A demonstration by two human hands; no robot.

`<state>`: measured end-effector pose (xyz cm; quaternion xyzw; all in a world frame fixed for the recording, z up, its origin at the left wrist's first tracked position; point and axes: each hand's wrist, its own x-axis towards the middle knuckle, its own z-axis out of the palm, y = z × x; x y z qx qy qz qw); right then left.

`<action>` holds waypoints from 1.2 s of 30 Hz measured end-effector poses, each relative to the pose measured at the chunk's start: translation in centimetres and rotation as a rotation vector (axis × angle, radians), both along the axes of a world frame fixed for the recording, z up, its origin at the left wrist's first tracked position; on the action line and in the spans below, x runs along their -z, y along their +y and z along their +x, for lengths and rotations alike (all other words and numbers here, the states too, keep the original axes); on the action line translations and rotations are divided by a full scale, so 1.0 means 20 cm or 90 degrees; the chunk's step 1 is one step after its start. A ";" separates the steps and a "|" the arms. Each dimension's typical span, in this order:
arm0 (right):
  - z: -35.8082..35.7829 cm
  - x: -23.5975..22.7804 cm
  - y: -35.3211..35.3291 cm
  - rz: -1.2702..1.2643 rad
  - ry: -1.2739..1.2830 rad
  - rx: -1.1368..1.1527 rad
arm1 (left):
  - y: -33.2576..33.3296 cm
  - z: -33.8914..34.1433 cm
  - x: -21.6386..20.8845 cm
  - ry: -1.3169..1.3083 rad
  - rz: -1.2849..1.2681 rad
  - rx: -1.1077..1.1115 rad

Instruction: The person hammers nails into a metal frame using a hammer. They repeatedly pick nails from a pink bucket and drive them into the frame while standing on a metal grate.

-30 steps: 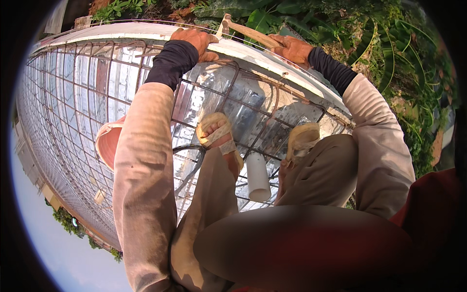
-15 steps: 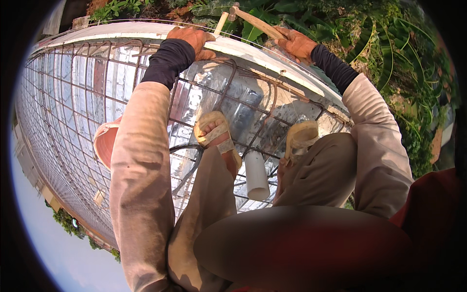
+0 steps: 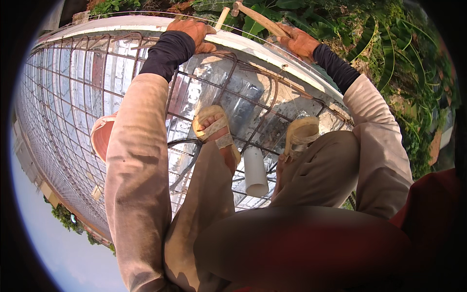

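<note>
My left hand [image 3: 192,35] is closed over the top edge of a long white board [image 3: 253,48] that runs along the rim of the rebar deck. Its fingers lie on the far side and the thumb on the near side. Just right of that hand, a pale wooden stick [image 3: 222,18] stands up tilted beyond the board. My right hand [image 3: 299,43] grips a hammer [image 3: 262,20] by the end of its wooden handle, out past the board. The hammer's head is raised to the left, near the stick's top and apart from it.
Rebar mesh [image 3: 87,87] lies over shiny metal sheeting under my sandalled feet. A white pipe [image 3: 255,173] stands between my feet, with black cable [image 3: 187,143] beside it. A pink bucket [image 3: 101,137] is partly behind my left arm. A thin line follows the board; leafy plants [image 3: 389,53] grow beyond.
The view has shifted slightly, so the board and both hands sit a little higher in it. Both hands keep their holds, and the hammer is still raised by the stick.
</note>
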<state>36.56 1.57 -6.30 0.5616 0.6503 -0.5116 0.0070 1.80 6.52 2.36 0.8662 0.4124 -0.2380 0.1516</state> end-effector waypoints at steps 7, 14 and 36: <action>-0.03 -0.27 0.07 -0.064 0.048 0.133 | 0.01 0.03 0.00 -0.019 -0.004 -0.022; -0.06 -0.55 0.04 0.019 0.132 0.155 | -0.01 0.03 -0.01 0.016 0.032 -0.042; -1.04 -0.67 -0.30 0.150 0.182 -0.413 | -1.15 0.07 0.29 -0.302 0.197 -0.361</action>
